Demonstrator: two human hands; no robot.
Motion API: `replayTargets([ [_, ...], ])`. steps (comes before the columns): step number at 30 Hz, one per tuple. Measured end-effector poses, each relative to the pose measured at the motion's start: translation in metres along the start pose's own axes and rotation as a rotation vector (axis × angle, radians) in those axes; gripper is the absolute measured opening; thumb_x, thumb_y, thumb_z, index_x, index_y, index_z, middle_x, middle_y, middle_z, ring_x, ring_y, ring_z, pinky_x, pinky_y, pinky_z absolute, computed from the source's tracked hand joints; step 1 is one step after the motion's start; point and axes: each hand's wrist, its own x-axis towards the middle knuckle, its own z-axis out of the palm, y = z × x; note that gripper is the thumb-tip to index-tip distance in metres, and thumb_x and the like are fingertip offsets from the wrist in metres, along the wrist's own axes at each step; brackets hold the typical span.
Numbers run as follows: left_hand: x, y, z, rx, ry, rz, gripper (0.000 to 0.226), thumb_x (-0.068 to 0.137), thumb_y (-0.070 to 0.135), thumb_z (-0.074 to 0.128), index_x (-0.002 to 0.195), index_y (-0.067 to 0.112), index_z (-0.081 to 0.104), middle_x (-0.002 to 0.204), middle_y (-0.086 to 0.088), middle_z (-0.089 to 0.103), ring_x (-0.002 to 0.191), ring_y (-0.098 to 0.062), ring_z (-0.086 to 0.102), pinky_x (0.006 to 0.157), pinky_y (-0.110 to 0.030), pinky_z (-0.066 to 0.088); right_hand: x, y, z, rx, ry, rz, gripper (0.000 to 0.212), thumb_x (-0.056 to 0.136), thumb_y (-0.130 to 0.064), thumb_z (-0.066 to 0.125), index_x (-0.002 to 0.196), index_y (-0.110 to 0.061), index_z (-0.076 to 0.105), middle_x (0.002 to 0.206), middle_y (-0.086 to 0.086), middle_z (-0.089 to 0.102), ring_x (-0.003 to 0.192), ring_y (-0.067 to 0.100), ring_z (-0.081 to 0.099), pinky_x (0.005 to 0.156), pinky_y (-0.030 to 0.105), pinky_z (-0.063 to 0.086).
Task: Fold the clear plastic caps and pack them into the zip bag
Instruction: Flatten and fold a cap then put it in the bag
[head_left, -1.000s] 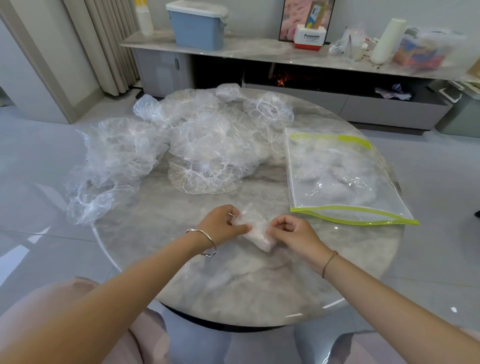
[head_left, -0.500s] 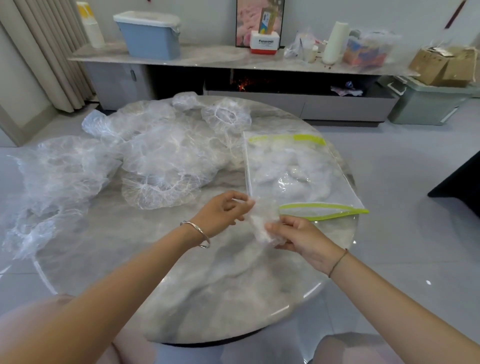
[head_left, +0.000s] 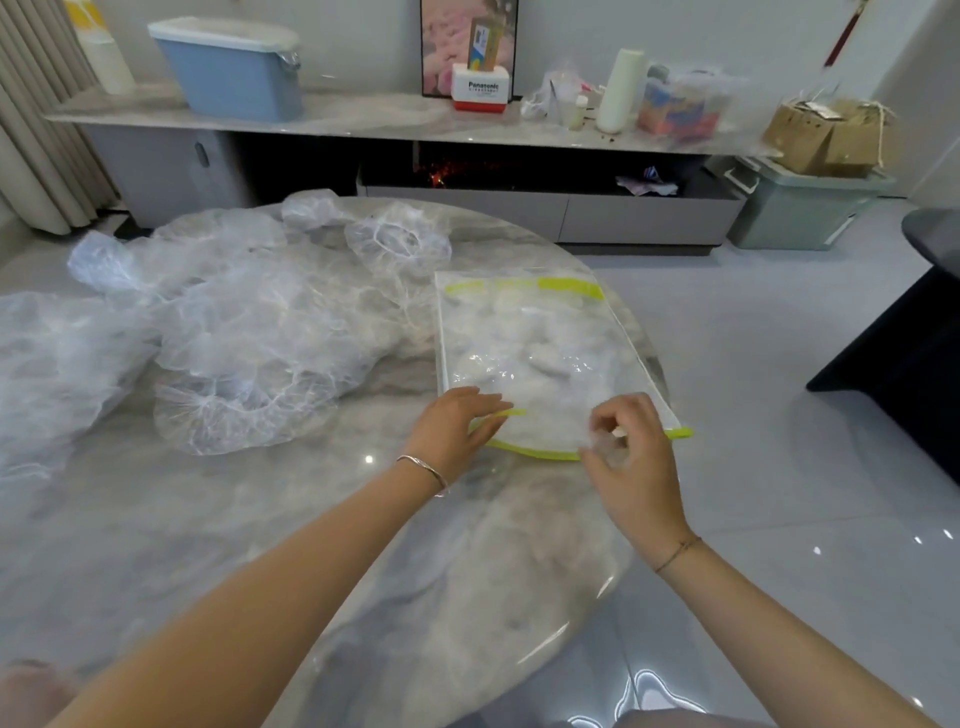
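Head: folded cap (head_left: 605, 449) at zip bag (head_left: 535, 455)

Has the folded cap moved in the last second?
Yes. The folded cap went right, from the table left of the zip bag to its green mouth, in the right hand.
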Motion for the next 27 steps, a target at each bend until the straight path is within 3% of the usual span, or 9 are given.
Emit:
replayTargets([
  [3, 0.004, 0.008, -0.003, -0.192, 0.028, -0.085, 0.027, 0.096, 0.033, 0.049, 0.116, 0.026, 0.067, 0.113, 0.006, 0.068, 0.107, -0.012, 0.058, 0.084, -0.021, 0.041, -0.003, 0.01, 0.009, -0.339, -0.086, -0.373, 0.019, 0.066, -0.001, 0.048, 0.077, -0.017, 0.052, 0.079, -0.001, 0.049, 0.07, 0.016, 0.049, 0.054, 0.026, 0.039],
  [5, 0.003, 0.01, -0.003, -0.231, 0.042, -0.086, 0.028, 0.097, 0.035, 0.047, 0.115, 0.027, 0.068, 0.113, 0.008, 0.068, 0.104, -0.009, 0.06, 0.082, -0.019, 0.043, -0.003, 0.024, 0.02, -0.488, -0.114, -0.47, 0.016, 0.067, 0.0, 0.048, 0.073, -0.014, 0.055, 0.072, 0.002, 0.05, 0.062, 0.021, 0.051, 0.045, 0.03, 0.038],
  [9, -0.003, 0.012, -0.001, -0.261, 0.078, -0.072, 0.029, 0.097, 0.037, 0.047, 0.114, 0.027, 0.068, 0.114, 0.011, 0.067, 0.106, -0.003, 0.058, 0.086, -0.019, 0.043, 0.008, 0.045, 0.038, -0.59, -0.088, -0.351, 0.022, 0.063, 0.007, 0.062, 0.073, -0.012, 0.057, 0.073, 0.003, 0.052, 0.062, 0.021, 0.053, 0.039, 0.031, 0.039],
  [13, -0.006, 0.014, 0.0, -0.277, 0.075, -0.051, 0.029, 0.098, 0.034, 0.046, 0.114, 0.025, 0.068, 0.113, 0.008, 0.068, 0.102, 0.0, 0.057, 0.085, -0.013, 0.041, 0.013, 0.055, 0.048, -0.595, -0.092, -0.278, 0.016, 0.076, -0.008, 0.049, 0.077, -0.012, 0.064, 0.077, 0.003, 0.058, 0.065, 0.024, 0.059, 0.04, 0.031, 0.043],
  [15, -0.006, 0.014, 0.0, -0.282, 0.077, -0.053, 0.03, 0.097, 0.035, 0.046, 0.114, 0.024, 0.068, 0.112, 0.008, 0.068, 0.101, 0.0, 0.057, 0.085, -0.015, 0.042, 0.009, 0.059, 0.05, -0.595, -0.116, -0.317, 0.022, 0.08, -0.014, 0.047, 0.082, -0.011, 0.068, 0.081, 0.004, 0.061, 0.069, 0.024, 0.06, 0.047, 0.031, 0.047],
  [18, -0.005, 0.013, 0.0, -0.264, 0.073, -0.043, 0.036, 0.095, 0.04, 0.042, 0.113, 0.024, 0.068, 0.104, 0.005, 0.07, 0.095, -0.006, 0.059, 0.083, -0.024, 0.045, -0.005, 0.064, 0.048, -0.626, -0.191, -0.339, 0.033, 0.087, -0.026, 0.043, 0.1, -0.013, 0.07, 0.107, 0.008, 0.063, 0.1, 0.028, 0.057, 0.088, 0.04, 0.042],
  [22, -0.006, 0.008, 0.005, -0.156, 0.016, -0.029, 0.032, 0.098, 0.035, 0.044, 0.123, 0.027, 0.061, 0.121, 0.004, 0.064, 0.123, -0.019, 0.049, 0.097, -0.026, 0.036, -0.008, 0.063, 0.044, -0.735, -0.384, -0.22, 0.054, 0.097, -0.055, 0.019, 0.126, -0.033, 0.058, 0.148, 0.008, 0.039, 0.136, 0.036, 0.021, 0.109, 0.049, 0.008],
  [25, -0.009, 0.003, 0.007, -0.087, -0.013, 0.015, 0.037, 0.096, 0.04, 0.037, 0.128, 0.034, 0.055, 0.133, 0.005, 0.056, 0.133, -0.021, 0.039, 0.102, -0.024, 0.029, 0.006, 0.062, 0.047, -0.706, -0.515, -0.046, 0.087, 0.078, -0.075, -0.017, 0.14, -0.045, 0.038, 0.16, -0.003, -0.001, 0.144, 0.031, -0.014, 0.111, 0.045, -0.013],
  [27, -0.011, 0.001, 0.006, -0.069, -0.017, 0.033, 0.042, 0.093, 0.043, 0.032, 0.129, 0.036, 0.053, 0.134, 0.006, 0.054, 0.135, -0.021, 0.037, 0.105, -0.026, 0.028, 0.019, 0.064, 0.053, -0.724, -0.56, 0.02, 0.1, 0.064, -0.078, -0.029, 0.144, -0.048, 0.024, 0.155, -0.009, -0.018, 0.143, 0.03, -0.021, 0.112, 0.045, -0.015],
])
